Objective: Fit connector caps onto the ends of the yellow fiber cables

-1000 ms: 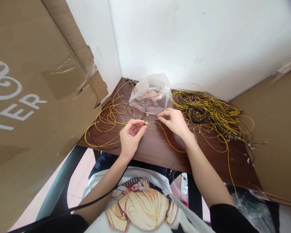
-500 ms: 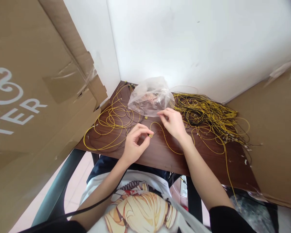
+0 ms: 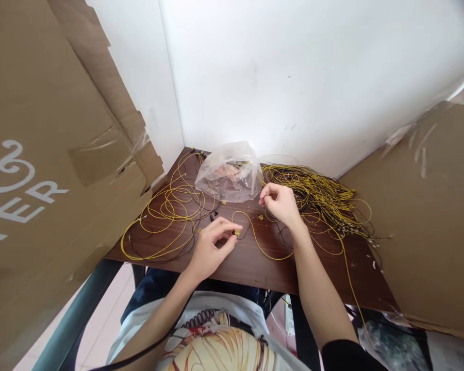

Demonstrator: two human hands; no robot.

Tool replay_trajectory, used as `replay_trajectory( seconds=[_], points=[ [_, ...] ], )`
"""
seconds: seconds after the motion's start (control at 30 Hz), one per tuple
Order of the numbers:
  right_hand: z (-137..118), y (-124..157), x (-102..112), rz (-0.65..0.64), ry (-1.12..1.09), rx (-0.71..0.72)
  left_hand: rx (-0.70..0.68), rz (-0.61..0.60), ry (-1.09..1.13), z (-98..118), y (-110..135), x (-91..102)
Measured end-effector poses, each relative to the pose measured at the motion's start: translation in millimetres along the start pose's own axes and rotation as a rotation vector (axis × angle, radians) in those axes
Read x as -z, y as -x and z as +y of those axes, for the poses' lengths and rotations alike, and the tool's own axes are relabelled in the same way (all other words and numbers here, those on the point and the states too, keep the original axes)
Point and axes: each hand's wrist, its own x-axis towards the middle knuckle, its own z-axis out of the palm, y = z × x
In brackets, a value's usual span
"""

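My left hand (image 3: 212,246) is closed in a pinch over the table's near part, thumb and forefinger on a small yellow connector (image 3: 236,233). A thin yellow wire (image 3: 254,234) curves over the table close to that connector. Right of the clear plastic bag (image 3: 232,185), my right hand (image 3: 282,205) is held with its fingers curled together; anything between the fingertips is too small or hidden to name. Small yellow pieces lie on the table, one (image 3: 260,217) below my right hand and another (image 3: 224,203) at the bag's near edge.
A heap of yellow and black wires (image 3: 320,188) lies at the back right. Loose yellow wire loops (image 3: 166,206) spread over the left of the brown table (image 3: 232,270). Cardboard sheets stand at the left (image 3: 62,103) and right (image 3: 421,216), with a white wall (image 3: 286,93) behind.
My right hand has drawn away from the bag's near edge, to its right, fingers more curled. My left hand keeps its pinch on the connector. The view has shifted slightly.
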Motion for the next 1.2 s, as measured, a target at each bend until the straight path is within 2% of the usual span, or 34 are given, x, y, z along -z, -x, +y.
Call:
replay_trajectory(
  seconds=[0.1, 0.33, 0.47, 0.67, 0.8, 0.9, 1.0, 1.1, 1.2],
  points=[
    [2.0, -0.4, 8.6, -0.195, 0.168, 0.021, 0.046, 0.023, 0.021, -1.2, -0.7, -0.5],
    [3.0, 0.5, 5.6, -0.422, 0.238, 0.029, 0.161, 0.063, 0.071, -1.7, -1.3, -2.6],
    [5.7, 0.2, 1.7, -0.418, 0.243, 0.057, 0.152, 0.070, 0.073, 0.9, -1.7, -2.5],
    [5.6, 0.3, 1.4, -0.406, 0.255, 0.090, 0.042, 0.102, -0.005, 3.4, -1.2, -1.2],
    [1.4, 0.3, -1.2, -0.335, 0.264, 0.143, 0.041, 0.079, -0.020, 2.2, -0.7, -2.1],
    [-4.2, 1.6, -5.9, -0.310, 0.223, 0.178, 0.006, -0.009, -0.076, 4.9, -0.6, -2.3],
    [-10.7, 4.9, -15.2, -0.356, 0.148, 0.223, -0.093, -0.155, -0.146, 10.0, -1.1, -1.8],
    [-16.1, 9.5, -31.6, -0.342, 0.092, 0.332, -0.143, -0.242, -0.162, 12.8, -0.9, -2.0],
    [-17.7, 13.4, -52.9, -0.258, 0.063, 0.486, -0.103, -0.262, -0.138, 12.3, 0.3, -3.4]
  ],
)
